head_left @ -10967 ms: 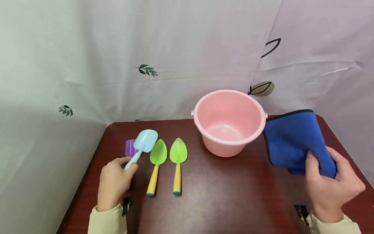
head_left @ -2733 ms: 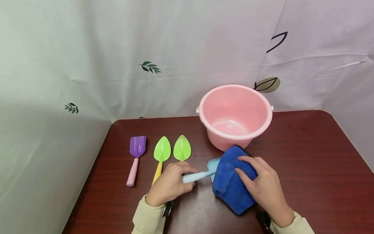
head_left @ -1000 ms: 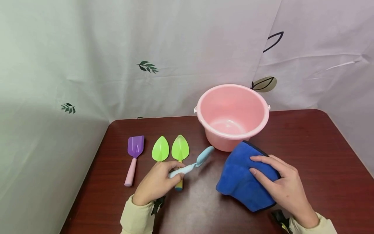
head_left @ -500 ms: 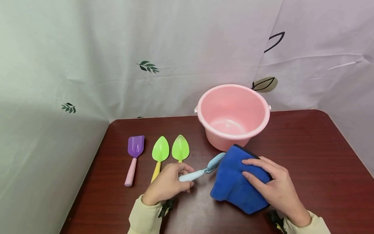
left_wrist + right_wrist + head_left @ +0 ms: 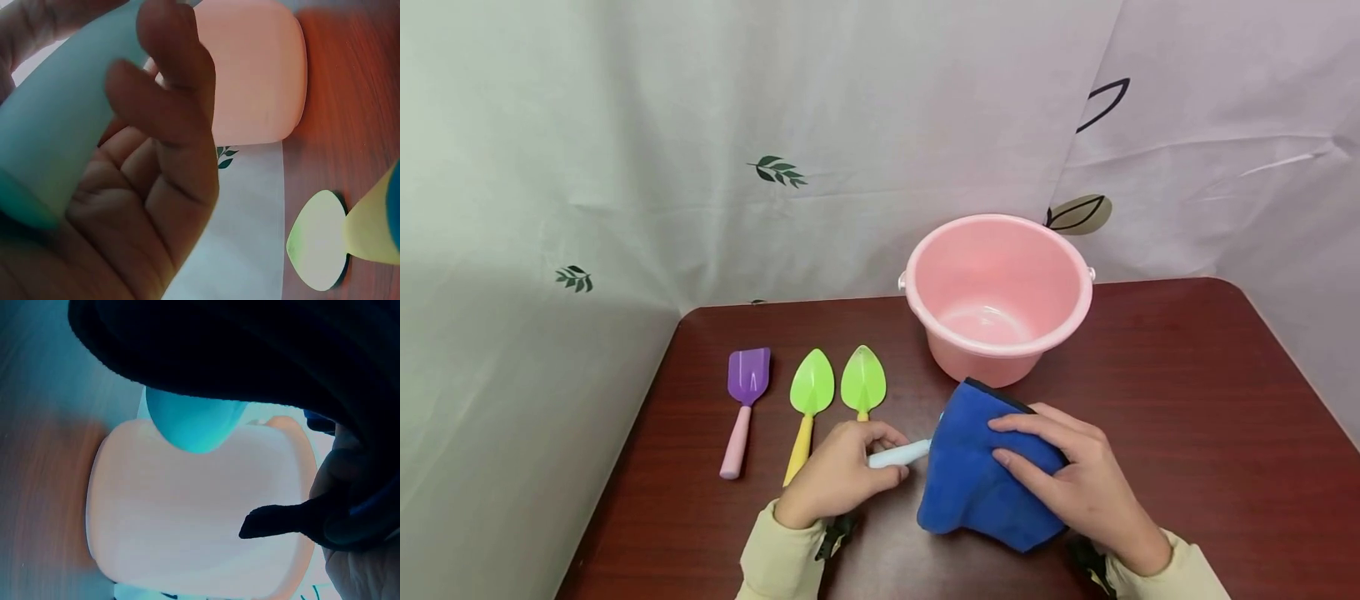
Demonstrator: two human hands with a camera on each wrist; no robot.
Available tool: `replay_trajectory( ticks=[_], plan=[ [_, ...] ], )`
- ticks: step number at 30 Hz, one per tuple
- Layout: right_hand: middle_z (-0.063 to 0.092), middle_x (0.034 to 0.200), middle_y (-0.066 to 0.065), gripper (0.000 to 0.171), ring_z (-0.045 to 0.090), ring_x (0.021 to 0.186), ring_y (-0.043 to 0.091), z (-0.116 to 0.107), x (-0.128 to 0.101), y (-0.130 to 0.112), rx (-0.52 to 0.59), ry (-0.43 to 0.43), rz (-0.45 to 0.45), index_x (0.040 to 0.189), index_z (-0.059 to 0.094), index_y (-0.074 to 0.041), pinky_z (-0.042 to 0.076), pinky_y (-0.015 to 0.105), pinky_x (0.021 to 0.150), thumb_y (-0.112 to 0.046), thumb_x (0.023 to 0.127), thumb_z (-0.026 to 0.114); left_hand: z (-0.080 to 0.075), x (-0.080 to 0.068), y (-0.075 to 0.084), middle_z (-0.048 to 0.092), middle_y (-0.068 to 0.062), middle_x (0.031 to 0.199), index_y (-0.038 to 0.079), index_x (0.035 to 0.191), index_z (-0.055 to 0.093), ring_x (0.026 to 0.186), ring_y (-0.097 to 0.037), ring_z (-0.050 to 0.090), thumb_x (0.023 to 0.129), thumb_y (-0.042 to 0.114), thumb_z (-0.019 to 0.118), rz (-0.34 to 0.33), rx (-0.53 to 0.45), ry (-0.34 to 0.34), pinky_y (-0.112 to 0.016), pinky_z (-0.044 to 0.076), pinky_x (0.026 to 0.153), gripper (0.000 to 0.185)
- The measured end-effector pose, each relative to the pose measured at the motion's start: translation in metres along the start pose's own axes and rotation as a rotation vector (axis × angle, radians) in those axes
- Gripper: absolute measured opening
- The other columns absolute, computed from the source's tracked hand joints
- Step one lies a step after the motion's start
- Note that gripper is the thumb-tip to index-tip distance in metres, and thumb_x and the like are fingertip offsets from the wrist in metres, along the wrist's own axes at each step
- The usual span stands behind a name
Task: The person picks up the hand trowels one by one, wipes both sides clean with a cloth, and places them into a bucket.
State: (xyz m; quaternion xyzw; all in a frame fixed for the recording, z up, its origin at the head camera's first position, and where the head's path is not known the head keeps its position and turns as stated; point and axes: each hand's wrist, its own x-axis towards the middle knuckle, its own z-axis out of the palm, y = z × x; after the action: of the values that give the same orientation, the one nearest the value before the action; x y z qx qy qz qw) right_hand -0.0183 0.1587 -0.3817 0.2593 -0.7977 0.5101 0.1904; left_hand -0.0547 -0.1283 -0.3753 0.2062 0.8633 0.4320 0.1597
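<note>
1. Your left hand: fingers curled round the pale handle of the light blue shovel, a closed grip on it. The left wrist view shows the same handle crossing the palm with the fingers wrapped over it. The hand rests low over the bench, near its front edge, left of centre.

2. Light blue shovel: only the handle shows in the head view; the blade end lies under the cloth. In the right wrist view the rounded blade peeks out beneath the dark fold of cloth.

3. Your right hand: laid on top of the blue cloth, fingers spread and bent over the fabric, pressing it down onto the shovel's blade. In the right wrist view the fingers curl into the fold, so the grip holds the cloth.

4. Blue cloth: bunched, dark-edged, lying on the bench just in front of the bucket, touching the shovel.

5. Pink bucket: upright, open, behind the cloth near the rear of the bench. Nothing shows inside it.

6. Two green shovels: side by side, blades pointing away from you, left of the bucket. The near end of the right one is hidden by your left hand.

7. Purple shovel: pink handle, leftmost in the row, apart from your hands.

8. Backdrop: pale curtain with leaf prints.
</note>
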Motion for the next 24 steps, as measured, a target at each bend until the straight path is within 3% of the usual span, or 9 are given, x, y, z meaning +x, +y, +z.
replay_trajectory(
  ticks=[7,16,24],
  plan=[
    [0.069,0.104,-0.004,0.054,0.063,0.084,0.008,0.011,0.007,-0.001,-0.024,-0.003,-0.043,0.114,0.074,-0.016,0.051,0.016,0.074,0.010,0.068,0.085,0.001,0.000,0.000,0.066,0.014,0.075,0.015,0.095,0.075,0.068,-0.005,0.062,0.081,0.012,0.075,0.010,0.008,0.001,-0.026,0.052,0.063,0.014],
    [0.065,0.108,-0.009,0.049,0.061,0.086,0.004,0.016,0.012,0.002,-0.187,0.004,-0.083,0.116,0.074,-0.022,0.049,0.016,0.075,-0.002,0.072,0.085,0.002,0.001,0.001,0.066,0.014,0.075,0.015,0.096,0.077,0.067,-0.003,0.062,0.080,0.012,0.075,0.039,-0.002,-0.004,-0.026,0.052,0.063,0.016],
    [0.065,0.108,-0.004,0.045,0.064,0.088,0.009,0.022,0.009,0.008,-0.290,0.017,-0.030,0.115,0.074,-0.021,0.049,0.016,0.080,-0.007,0.075,0.086,0.001,0.001,0.003,0.066,0.014,0.076,0.015,0.097,0.077,0.067,-0.004,0.062,0.082,0.012,0.074,0.065,-0.015,-0.019,-0.026,0.052,0.062,0.016]
  ],
)
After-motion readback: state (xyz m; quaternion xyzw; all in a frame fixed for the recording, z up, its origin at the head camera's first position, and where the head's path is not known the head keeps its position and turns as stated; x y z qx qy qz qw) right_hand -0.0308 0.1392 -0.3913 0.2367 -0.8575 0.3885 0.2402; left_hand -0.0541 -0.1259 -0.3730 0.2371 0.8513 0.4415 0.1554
